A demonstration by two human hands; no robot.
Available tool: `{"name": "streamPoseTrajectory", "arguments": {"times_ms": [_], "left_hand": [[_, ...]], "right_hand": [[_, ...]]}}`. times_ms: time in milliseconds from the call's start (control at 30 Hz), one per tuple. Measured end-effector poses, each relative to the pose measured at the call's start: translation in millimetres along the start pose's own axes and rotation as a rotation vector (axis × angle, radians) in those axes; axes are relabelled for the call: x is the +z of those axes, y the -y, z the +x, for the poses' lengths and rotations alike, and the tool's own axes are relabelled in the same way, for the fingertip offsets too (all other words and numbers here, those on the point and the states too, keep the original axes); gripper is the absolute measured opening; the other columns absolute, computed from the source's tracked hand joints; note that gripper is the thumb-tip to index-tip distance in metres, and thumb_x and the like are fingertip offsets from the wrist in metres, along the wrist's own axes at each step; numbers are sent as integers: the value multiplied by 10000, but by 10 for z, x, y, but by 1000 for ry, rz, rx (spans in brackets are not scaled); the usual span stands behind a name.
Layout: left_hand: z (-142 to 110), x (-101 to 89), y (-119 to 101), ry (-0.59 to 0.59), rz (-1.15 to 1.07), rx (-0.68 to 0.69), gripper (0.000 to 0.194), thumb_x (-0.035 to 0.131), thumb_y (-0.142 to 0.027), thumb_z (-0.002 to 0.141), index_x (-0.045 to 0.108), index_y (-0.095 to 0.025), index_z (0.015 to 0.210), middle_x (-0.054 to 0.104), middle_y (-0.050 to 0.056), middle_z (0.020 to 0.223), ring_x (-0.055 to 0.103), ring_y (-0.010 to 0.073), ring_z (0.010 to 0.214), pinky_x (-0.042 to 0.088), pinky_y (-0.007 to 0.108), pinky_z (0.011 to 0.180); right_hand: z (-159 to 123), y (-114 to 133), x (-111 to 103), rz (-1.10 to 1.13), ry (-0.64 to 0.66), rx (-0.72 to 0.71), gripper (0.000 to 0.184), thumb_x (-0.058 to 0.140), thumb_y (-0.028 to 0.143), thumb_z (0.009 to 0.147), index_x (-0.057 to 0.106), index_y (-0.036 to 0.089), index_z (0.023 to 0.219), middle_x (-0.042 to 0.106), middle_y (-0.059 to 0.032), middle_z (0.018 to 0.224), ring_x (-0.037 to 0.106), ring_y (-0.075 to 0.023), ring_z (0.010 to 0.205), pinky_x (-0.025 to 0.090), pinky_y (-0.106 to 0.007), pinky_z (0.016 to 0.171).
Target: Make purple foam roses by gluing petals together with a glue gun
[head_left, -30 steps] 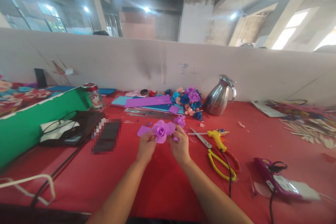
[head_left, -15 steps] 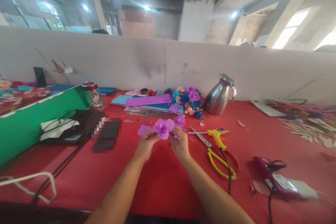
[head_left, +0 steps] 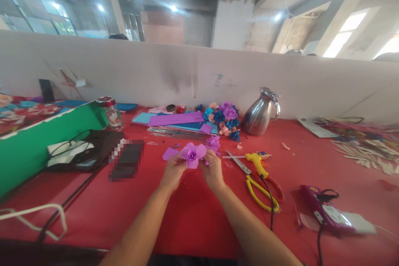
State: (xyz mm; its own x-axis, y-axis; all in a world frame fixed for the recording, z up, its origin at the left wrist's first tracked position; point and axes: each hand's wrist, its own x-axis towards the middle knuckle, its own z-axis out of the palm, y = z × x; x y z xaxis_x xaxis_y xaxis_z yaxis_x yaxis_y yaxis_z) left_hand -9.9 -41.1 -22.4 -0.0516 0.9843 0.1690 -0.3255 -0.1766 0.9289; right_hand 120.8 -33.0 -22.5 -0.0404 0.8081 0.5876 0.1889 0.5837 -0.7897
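Between my two hands is a purple paper flower point(head_left: 192, 155), its petals spread around a rolled centre. My left hand point(head_left: 173, 173) pinches its left side, and my right hand point(head_left: 213, 170) has closed fingers at its right edge. The fingertips are partly hidden behind the petals. Just beyond my right hand lies another purple paper flower point(head_left: 213, 143) on the red table point(head_left: 187, 220). A loose purple paper petal point(head_left: 170, 153) rests by my left fingers. To the right are scissors with yellow and red handles point(head_left: 260, 197) and a yellow glue gun point(head_left: 257, 165).
Purple paper strips point(head_left: 176, 119) lie on blue sheets at the back, beside a bunch of paper flowers point(head_left: 230, 113). A steel jug point(head_left: 259, 114) stands right of them. A purple power strip point(head_left: 326, 210) is at right; a glass jar point(head_left: 112, 115) and green board point(head_left: 56, 143) at left.
The flower shifted slightly right and up, tilting, then came back left with its centre facing me. Both hands kept hold of it throughout.
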Motion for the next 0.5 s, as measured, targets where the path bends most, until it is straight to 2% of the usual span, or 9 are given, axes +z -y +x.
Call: {"name": "streamPoseTrajectory", "arguments": {"times_ms": [100, 167, 233, 333, 500], "left_hand": [[13, -3, -66, -20, 70, 37, 338, 802, -315, 570, 745, -202, 883, 715, 57, 1021, 607, 258, 1015, 435, 369, 925], [16, -9, -106, -20, 105, 58, 310, 792, -327, 586, 745, -195, 863, 717, 55, 1008, 611, 255, 1003, 441, 365, 919], [16, -20, -119, 11, 136, 64, 279, 785, -332, 599, 746, -187, 835, 724, 60, 970, 615, 257, 987, 447, 363, 908], [15, -43, -88, 78, 171, 41, 260, 777, -321, 614, 744, -191, 836, 732, 63, 893, 627, 260, 952, 451, 371, 893], [19, -54, -41, 128, 212, 15, 250, 773, -309, 618, 740, -204, 842, 733, 55, 835, 639, 256, 900, 457, 374, 870]], "right_hand": [[46, 22, -33, 154, 35, 170, 90, 520, 182, 669, 609, 195, 658, 585, 0, 657, 507, -143, 624, 402, -250, 587], [81, 28, -72, 327, 29, 306, 85, 514, 235, 702, 586, 192, 685, 564, 10, 648, 503, -131, 612, 403, -240, 583], [111, 32, -115, 464, 30, 403, 175, 517, 328, 758, 572, 185, 673, 555, 2, 647, 505, -129, 613, 407, -240, 584], [135, 56, -155, 536, 43, 477, 309, 553, 454, 774, 550, 180, 630, 535, 0, 628, 481, -117, 583, 393, -233, 559], [134, 152, -165, 593, 53, 498, 287, 662, 435, 700, 547, 184, 621, 490, 31, 581, 418, -97, 531, 334, -215, 486]]}}
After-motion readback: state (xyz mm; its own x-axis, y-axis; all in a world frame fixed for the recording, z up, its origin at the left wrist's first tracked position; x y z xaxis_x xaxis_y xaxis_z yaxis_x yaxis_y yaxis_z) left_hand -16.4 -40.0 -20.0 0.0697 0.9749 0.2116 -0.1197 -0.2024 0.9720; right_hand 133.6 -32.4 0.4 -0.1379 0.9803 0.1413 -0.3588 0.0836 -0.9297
